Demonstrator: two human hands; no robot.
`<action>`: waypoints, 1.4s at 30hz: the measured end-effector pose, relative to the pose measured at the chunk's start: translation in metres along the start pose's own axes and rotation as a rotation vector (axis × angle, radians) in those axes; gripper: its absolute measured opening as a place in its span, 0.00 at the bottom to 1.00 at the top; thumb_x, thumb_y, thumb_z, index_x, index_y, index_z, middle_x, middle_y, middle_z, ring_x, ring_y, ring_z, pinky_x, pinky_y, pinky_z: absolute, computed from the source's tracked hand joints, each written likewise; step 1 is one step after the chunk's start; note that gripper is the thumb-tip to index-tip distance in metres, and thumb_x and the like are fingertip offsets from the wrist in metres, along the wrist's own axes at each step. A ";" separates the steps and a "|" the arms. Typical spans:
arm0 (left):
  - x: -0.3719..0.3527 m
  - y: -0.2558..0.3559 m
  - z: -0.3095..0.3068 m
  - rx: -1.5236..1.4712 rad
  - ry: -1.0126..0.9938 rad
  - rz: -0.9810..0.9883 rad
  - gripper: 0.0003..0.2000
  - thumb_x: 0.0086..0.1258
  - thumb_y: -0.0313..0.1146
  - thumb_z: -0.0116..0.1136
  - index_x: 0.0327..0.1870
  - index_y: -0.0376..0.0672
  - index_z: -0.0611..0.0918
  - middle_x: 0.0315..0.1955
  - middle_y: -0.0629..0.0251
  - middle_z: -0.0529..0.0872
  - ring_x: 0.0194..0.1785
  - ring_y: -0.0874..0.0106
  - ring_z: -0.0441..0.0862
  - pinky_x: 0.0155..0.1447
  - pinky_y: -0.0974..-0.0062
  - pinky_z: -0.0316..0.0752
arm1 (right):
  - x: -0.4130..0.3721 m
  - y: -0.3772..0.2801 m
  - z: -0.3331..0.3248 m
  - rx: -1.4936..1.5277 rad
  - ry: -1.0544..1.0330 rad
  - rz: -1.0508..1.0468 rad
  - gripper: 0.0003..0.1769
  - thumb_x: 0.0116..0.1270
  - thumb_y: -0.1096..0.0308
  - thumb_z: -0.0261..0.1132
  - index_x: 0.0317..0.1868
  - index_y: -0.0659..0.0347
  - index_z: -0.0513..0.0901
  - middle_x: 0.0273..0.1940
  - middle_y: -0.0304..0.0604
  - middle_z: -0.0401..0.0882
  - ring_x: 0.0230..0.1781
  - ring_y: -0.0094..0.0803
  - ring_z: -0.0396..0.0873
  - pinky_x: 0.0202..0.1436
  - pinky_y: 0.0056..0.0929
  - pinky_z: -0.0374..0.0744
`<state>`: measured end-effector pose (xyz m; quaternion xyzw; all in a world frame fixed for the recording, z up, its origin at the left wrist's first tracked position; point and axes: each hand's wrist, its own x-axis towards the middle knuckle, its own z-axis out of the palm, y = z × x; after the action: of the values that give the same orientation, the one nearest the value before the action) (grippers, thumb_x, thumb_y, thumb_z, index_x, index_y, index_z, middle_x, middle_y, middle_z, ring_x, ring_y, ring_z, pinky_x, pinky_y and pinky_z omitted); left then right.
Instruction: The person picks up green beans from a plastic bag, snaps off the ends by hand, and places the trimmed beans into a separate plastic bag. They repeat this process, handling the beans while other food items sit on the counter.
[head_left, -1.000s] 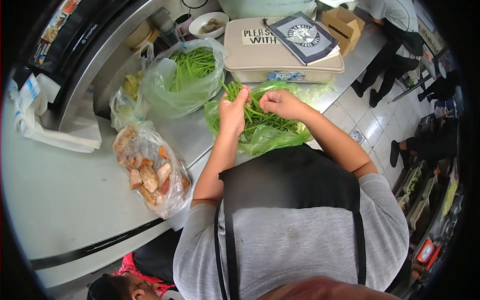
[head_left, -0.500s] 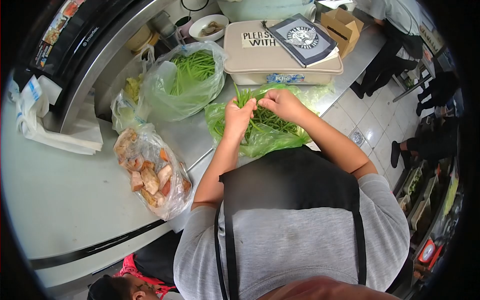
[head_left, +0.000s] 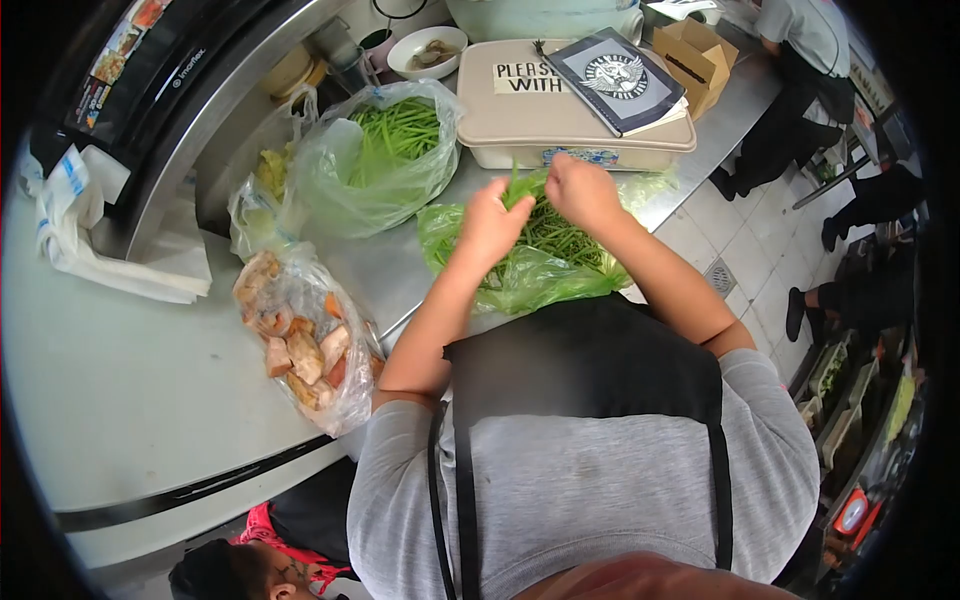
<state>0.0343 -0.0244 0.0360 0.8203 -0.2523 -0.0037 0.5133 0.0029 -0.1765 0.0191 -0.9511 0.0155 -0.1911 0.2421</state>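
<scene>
My left hand is closed around a few green beans over a green plastic bag. Beside it on the right, my right hand has its fingers pinched together at the beans' side; what they hold is too small to tell. Thin green beans and stem pieces fill the open green bag below both hands. To the left, a clear bag holds more green beans.
A lidded beige bin with a notebook stands beyond my hands. A bag of cut chunks lies left. A white bowl and cardboard box are behind. One person stands at right, another lower left.
My right hand has moved up and right, with its fingers curled more. My left hand has opened a little distance from it and turned slightly. The whole view has shifted slightly.
</scene>
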 end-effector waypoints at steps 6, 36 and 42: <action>0.075 0.026 -0.086 -0.063 0.522 0.166 0.10 0.56 0.34 0.54 0.33 0.38 0.74 0.29 0.61 0.78 0.32 0.71 0.74 0.37 0.74 0.67 | -0.014 0.018 -0.003 0.096 -0.288 0.069 0.06 0.50 0.67 0.53 0.24 0.59 0.74 0.24 0.48 0.76 0.28 0.44 0.74 0.31 0.40 0.72; 0.026 -0.055 -0.012 0.798 -0.308 0.172 0.27 0.46 0.43 0.61 0.50 0.45 0.72 0.49 0.51 0.68 0.56 0.60 0.62 0.58 0.58 0.54 | 0.000 0.080 0.021 0.019 -0.447 0.167 0.19 0.50 0.59 0.60 0.40 0.63 0.73 0.38 0.51 0.74 0.39 0.37 0.74 0.44 0.32 0.71; 0.042 -0.069 -0.027 0.834 -0.098 0.179 0.09 0.46 0.31 0.54 0.30 0.48 0.79 0.38 0.65 0.76 0.47 0.64 0.68 0.51 0.60 0.59 | 0.010 0.060 -0.021 0.840 -0.517 0.114 0.05 0.54 0.71 0.57 0.31 0.62 0.71 0.27 0.35 0.75 0.28 0.20 0.72 0.34 0.19 0.70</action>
<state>0.1063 0.0047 0.0016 0.9313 -0.3265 0.1039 0.1236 0.0079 -0.2400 0.0114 -0.7852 -0.0712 0.0747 0.6106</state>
